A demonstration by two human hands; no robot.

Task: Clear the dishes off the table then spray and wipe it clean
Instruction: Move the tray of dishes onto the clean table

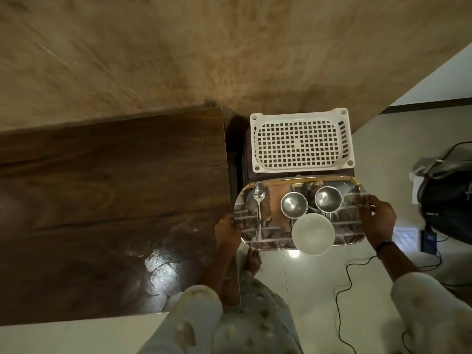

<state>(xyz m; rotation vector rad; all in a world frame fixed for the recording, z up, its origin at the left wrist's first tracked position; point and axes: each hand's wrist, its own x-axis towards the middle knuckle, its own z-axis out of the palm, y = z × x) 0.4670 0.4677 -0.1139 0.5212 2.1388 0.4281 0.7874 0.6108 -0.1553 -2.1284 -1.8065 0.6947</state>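
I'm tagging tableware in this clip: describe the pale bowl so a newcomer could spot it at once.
Right of the dark wooden table, both hands hold a shiny tray just below a white lattice basket. The bowl sits at the tray's near edge. It alone is matte cream and biggest; the two steel cups behind it and the spoon are shiny metal.

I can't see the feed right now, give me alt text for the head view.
Both hands hold a tray by its short ends, left hand and right hand, beside a dark wooden table. On it lie a spoon, two steel bowls and a white bowl; a white basket sits beyond.
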